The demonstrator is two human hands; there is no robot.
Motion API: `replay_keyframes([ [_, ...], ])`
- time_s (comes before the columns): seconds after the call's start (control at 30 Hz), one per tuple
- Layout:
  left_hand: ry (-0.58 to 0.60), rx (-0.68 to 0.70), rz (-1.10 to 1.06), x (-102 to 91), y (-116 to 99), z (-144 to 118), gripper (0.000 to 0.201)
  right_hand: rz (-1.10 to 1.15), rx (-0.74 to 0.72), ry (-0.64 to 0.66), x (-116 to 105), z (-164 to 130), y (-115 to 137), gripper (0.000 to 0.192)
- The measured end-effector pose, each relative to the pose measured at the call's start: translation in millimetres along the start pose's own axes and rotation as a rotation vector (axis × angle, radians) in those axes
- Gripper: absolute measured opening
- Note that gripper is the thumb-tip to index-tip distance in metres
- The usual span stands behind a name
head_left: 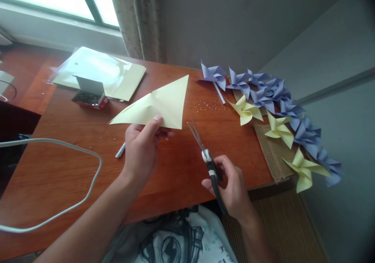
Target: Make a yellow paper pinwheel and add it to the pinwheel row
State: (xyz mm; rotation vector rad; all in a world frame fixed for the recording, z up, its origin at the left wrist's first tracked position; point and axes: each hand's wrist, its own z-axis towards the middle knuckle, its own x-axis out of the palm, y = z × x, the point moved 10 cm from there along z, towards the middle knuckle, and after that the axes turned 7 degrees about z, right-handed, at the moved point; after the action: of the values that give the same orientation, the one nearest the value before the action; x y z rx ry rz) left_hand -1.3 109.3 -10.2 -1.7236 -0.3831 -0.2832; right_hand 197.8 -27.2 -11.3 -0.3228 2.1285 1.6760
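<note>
My left hand pinches a pale yellow sheet of paper, folded into a triangle, by its lower edge above the table. In my right hand is a pair of scissors with dark handles and white parts near the pivot. The blades are spread apart and point up toward the paper's right corner without touching it. Partly hidden behind my left hand, a rolled white paper stick lies on the table.
Yellow pinwheels and several purple pinwheels line the right side, some over corrugated cardboard. Tiny beads are scattered mid-table. A small open box stands before a stack of yellow paper. A white cable loops at left.
</note>
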Motion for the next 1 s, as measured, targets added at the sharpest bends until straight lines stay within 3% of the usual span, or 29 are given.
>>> replay_keyframes([
  [0.17, 0.053, 0.063, 0.008, 5.3, -5, -6, 0.009, 0.408, 0.121, 0.243, 28, -4, -15, 0.051],
  [0.3, 0.076, 0.073, 0.089, 6.2, -4, -8, 0.015, 0.585, 0.141, 0.336, 44, -6, -20, 0.059],
  [0.6, 0.187, 0.031, 0.200, 17.2, 4, -12, 0.018, 0.594, 0.163, 0.324, 45, -2, -12, 0.060],
  [1.0, 0.243, 0.028, 0.295, 24.1, 3, -17, 0.022, 0.566, 0.153, 0.307, 44, 0, -11, 0.057],
])
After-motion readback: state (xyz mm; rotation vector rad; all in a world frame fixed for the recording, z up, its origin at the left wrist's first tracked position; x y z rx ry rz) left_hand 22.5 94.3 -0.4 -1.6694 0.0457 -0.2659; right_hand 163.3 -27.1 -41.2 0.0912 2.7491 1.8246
